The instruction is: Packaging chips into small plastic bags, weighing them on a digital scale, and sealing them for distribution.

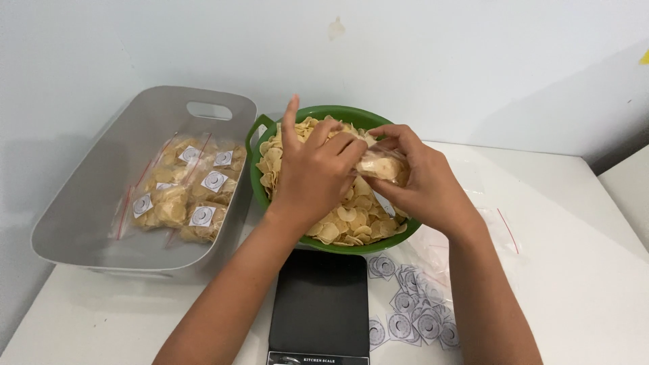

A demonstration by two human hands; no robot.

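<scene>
A green bowl (257,179) full of pale round chips (351,220) stands in the middle of the white table. Both hands are over it. My right hand (422,179) holds a small clear bag of chips (380,165) by its side. My left hand (314,169) pinches the bag's other end with its fingertips, the index finger sticking up.
A grey plastic tub (88,196) at the left holds several sealed chip bags with round labels (182,196). A black kitchen scale (320,307) sits in front of the bowl. Round label stickers (409,314) and empty clear zip bags (497,226) lie at the right.
</scene>
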